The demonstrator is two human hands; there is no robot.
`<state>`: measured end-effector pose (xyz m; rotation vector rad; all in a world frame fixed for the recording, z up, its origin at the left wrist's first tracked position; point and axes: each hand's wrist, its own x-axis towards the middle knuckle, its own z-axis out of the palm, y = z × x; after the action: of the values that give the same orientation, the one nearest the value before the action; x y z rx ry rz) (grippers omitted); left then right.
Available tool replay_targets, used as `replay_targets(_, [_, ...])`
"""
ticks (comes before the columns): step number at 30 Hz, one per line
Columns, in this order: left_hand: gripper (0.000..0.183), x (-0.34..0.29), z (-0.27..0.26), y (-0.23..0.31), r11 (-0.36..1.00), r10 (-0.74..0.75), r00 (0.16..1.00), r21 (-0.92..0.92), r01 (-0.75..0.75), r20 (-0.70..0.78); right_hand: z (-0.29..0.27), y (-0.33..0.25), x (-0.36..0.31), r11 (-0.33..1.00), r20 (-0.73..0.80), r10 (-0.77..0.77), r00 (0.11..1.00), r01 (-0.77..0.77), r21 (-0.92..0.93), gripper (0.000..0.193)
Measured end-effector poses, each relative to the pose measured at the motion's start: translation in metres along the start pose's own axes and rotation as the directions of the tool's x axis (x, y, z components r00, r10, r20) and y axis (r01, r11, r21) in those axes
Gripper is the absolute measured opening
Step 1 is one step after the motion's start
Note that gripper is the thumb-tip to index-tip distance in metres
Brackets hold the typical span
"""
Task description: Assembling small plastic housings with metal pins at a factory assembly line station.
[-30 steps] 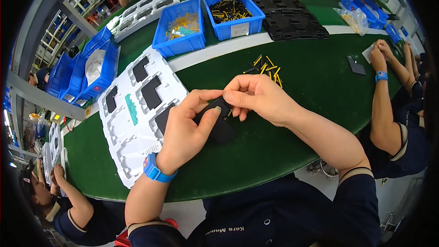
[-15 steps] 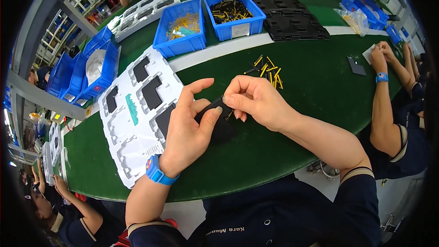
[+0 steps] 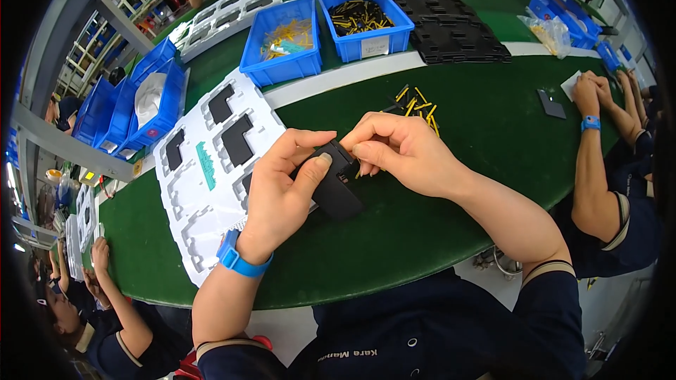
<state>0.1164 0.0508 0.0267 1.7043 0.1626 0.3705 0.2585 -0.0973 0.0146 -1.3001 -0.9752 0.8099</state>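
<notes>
My left hand (image 3: 278,193) grips a black L-shaped plastic part (image 3: 338,199) between thumb and fingers, raised over the green table. At the part's upper right corner, my right hand (image 3: 415,155) has thumb and forefinger pinched together, touching the edge. A sliver of yellow shows under those fingertips, but what they hold is mostly hidden. Just beyond the right hand lies a loose pile of small black-and-yellow sticks (image 3: 420,107). Left of my left hand, a white moulded tray (image 3: 184,200) holds several similar black parts (image 3: 236,141) and a teal strip (image 3: 205,165).
Two blue bins stand at the back: one with yellow and clear pieces (image 3: 289,35), one with black-and-yellow sticks (image 3: 360,17). Black moulded trays (image 3: 458,32) lie beside them. Further blue bins (image 3: 158,109) stand at left. A co-worker's hands (image 3: 591,91) work at right, near another black part (image 3: 551,104).
The black part has tilted and come further into view, showing more of its face below my left thumb. Both hands stay close together at its corner.
</notes>
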Motion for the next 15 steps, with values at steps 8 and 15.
replay_targets(8, [0.025, 0.002, -0.005, -0.001, 0.979, -0.121, 0.992, -0.163, 0.123, 0.023, -0.001, 0.007, 0.002, 0.877, 0.042, -0.316, 0.948, 0.309, -0.367, 0.025])
replay_targets(15, [0.027, 0.002, -0.002, 0.001, 0.98, -0.161, 0.986, -0.113, 0.165, 0.041, -0.004, 0.012, 0.004, 0.766, 0.05, -0.454, 0.89, 0.418, -0.488, 0.021])
